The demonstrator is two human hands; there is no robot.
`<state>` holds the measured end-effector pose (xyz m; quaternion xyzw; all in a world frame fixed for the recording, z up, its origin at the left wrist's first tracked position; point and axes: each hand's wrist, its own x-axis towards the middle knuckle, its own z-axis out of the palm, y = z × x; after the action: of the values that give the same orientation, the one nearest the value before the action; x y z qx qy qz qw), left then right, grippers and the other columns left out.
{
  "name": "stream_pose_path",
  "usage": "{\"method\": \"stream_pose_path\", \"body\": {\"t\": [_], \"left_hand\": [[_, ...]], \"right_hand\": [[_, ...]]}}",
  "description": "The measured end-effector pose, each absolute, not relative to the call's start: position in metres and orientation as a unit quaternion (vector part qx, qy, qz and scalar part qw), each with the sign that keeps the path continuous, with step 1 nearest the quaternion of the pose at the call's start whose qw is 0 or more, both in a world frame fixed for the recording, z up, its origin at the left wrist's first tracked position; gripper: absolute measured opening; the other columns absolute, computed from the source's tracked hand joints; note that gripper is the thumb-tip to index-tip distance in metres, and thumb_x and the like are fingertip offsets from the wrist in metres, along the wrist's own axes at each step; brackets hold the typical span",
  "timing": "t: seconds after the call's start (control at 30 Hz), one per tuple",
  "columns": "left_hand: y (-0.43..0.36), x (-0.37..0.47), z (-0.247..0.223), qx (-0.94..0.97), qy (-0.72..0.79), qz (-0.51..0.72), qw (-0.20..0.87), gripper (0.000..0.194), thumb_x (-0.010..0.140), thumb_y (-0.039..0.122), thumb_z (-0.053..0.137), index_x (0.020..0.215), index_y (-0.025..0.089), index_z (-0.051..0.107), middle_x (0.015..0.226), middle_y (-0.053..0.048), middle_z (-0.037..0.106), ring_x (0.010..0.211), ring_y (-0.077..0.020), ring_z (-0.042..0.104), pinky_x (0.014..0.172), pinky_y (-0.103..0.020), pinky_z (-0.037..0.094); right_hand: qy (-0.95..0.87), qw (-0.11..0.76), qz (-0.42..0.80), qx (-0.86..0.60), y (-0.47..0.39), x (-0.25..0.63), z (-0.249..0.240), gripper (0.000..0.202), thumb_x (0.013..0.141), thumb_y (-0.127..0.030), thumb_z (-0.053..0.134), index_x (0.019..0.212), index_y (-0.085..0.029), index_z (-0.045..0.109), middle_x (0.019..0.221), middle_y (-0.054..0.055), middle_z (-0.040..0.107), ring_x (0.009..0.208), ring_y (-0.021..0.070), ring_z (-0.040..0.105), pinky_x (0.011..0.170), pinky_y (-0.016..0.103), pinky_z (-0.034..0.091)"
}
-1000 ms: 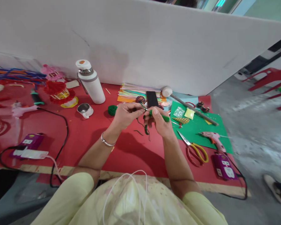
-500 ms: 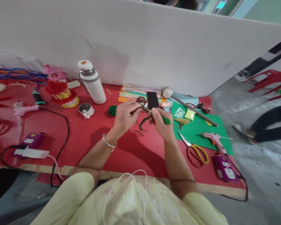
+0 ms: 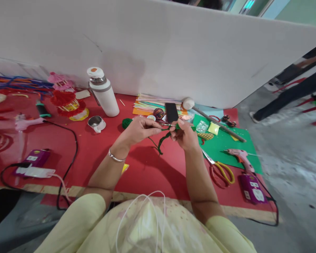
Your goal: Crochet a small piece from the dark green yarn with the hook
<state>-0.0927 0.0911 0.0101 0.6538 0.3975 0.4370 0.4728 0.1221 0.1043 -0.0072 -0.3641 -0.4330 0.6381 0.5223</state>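
My right hand (image 3: 186, 136) is closed around a crochet hook (image 3: 167, 124) with a green handle, its metal shaft pointing left. The fingertips of my left hand (image 3: 140, 130) pinch green yarn at the hook's tip. A narrow green crocheted strip (image 3: 161, 142) curls down between the hands, just above the red table, and its upper end is partly hidden by my right fingers. A ball of green yarn (image 3: 126, 123) lies behind my left hand. Beyond both hands are a multicoloured yarn ball (image 3: 158, 113) and a black phone (image 3: 171, 112).
A white thermos (image 3: 107, 96) and a metal-lined cup (image 3: 96, 123) stand at left. Scissors (image 3: 221, 173) and a pink glue gun (image 3: 241, 157) lie at right, near a purple power box (image 3: 252, 188). A white board (image 3: 158, 52) walls the back; a person's leg (image 3: 281, 96) shows beyond.
Both hands have shifted slightly; the hook has turned from slanting to nearly level. The green strip hangs more in view. Behind at right, the passer-by's legs have moved.
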Motion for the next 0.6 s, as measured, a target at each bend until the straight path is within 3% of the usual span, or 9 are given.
{"method": "stream_pose_path", "body": {"t": [0.2,0.4,0.6], "left_hand": [[0.091,-0.091,0.01,0.617,0.412,0.423,0.52,0.017,0.077,0.034,0.084,0.082,0.018,0.086,0.059,0.001,0.062,0.056,-0.0089,0.047,0.054,-0.025,0.035],[0.091,-0.081,0.01,0.578,0.395,0.435,0.566,0.027,0.067,0.035,0.092,0.087,0.017,0.087,0.071,-0.003,0.074,0.061,-0.0104,0.054,0.057,-0.026,0.041],[0.091,-0.082,0.012,0.56,0.393,0.438,0.583,0.018,0.071,0.033,0.087,0.077,0.017,0.083,0.054,0.003,0.058,0.051,-0.0072,0.043,0.049,-0.024,0.031]], "right_hand": [[-0.436,0.494,0.663,-0.356,0.105,0.125,-0.014,0.041,0.076,-0.06,0.08,0.072,-0.02,0.068,0.062,-0.002,0.067,0.044,0.0089,0.054,0.035,0.02,0.039],[-0.426,0.484,0.677,-0.354,0.106,0.126,-0.021,0.038,0.082,-0.059,0.077,0.079,-0.022,0.068,0.06,-0.003,0.066,0.044,0.0098,0.054,0.036,0.02,0.04],[-0.422,0.475,0.687,-0.352,0.106,0.124,-0.015,0.042,0.077,-0.061,0.078,0.075,-0.021,0.066,0.062,-0.003,0.066,0.046,0.0093,0.055,0.035,0.019,0.039]]}}
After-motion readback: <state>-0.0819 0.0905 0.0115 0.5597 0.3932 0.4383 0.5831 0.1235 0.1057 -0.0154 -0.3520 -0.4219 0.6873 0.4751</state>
